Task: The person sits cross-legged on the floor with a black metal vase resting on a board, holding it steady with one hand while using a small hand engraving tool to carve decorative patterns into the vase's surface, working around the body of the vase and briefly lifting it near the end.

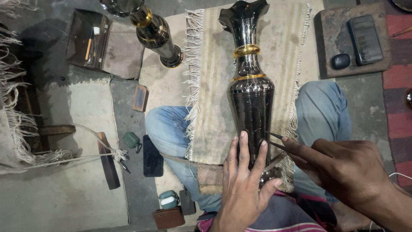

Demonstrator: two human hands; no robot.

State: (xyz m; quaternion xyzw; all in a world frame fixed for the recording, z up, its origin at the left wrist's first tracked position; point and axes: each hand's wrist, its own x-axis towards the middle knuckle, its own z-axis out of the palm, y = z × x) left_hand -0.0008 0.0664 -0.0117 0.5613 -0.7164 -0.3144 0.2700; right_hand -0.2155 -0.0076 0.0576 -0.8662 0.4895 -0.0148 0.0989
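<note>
Left hand (242,189) fingers spread flat on the black vase (251,99) — right hand (347,169) pinches a thin tool (274,144) against it.

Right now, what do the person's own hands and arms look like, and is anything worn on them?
Both are bare: no gloves, rings, watch or bands show on the left hand or the right hand. No sleeve reaches either wrist, and the right forearm is uncovered to the picture's edge. Fingernails are short and plain. Below are blue jeans and a striped garment.
</note>
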